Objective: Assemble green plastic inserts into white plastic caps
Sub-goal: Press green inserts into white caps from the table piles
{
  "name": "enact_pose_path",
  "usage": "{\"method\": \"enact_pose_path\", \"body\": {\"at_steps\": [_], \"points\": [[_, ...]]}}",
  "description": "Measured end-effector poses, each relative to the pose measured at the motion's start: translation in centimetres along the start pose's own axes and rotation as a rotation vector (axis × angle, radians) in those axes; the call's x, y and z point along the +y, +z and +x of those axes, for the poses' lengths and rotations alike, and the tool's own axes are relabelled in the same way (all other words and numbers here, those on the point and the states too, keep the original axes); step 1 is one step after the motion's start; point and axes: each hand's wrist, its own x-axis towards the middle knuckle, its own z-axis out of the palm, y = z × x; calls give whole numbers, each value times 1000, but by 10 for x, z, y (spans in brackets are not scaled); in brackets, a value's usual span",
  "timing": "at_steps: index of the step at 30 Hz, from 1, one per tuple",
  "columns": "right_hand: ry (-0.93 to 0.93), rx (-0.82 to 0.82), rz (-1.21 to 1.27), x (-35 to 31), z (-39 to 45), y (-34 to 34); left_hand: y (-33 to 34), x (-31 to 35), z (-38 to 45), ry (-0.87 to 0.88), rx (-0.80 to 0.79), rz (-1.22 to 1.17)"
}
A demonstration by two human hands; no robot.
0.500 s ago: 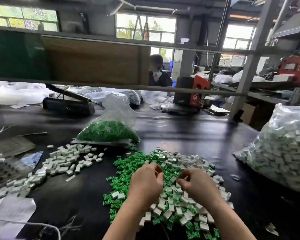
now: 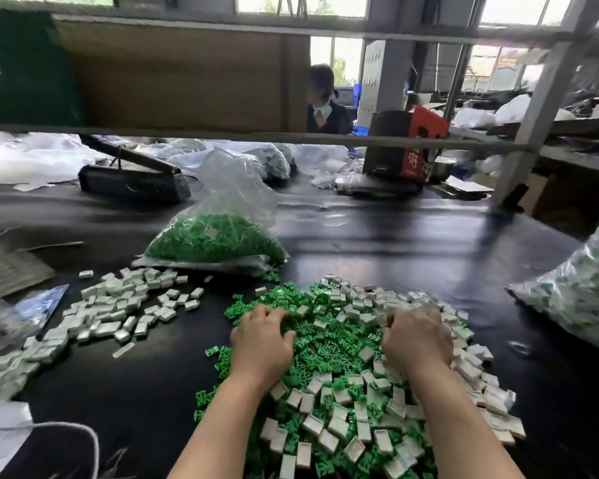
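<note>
A mixed heap of green plastic inserts (image 2: pixel 329 344) and white plastic caps (image 2: pixel 360 430) lies on the black table in front of me. My left hand (image 2: pixel 261 340) rests knuckles-up on the heap's left side, its curled fingertips dug in among green inserts. My right hand (image 2: pixel 417 340) rests on the right side over white caps, with its fingers curled down and hidden behind the back of the hand. The two hands are apart. What either one holds is hidden.
A pile of white assembled pieces (image 2: pixel 118 309) spreads to the left. A clear bag of green inserts (image 2: pixel 215 236) stands behind the heap, and a big bag of white pieces (image 2: pixel 581 295) lies at the right. A black machine (image 2: pixel 132 181) and another person (image 2: pixel 325 105) are beyond.
The hands were close together over the middle of the heap. They have moved apart, left onto the green inserts, right onto the white caps. The camera has tilted down and closer.
</note>
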Motion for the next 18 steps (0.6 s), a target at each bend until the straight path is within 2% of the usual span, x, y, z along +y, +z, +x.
{"method": "enact_pose_path", "body": {"at_steps": [8, 18], "points": [[-40, 76, 22, -5, 1, 8, 5, -4, 3, 58, 5, -23], [-87, 11, -3, -7, -1, 5, -3, 0, -2, 121, -29, -48]]}}
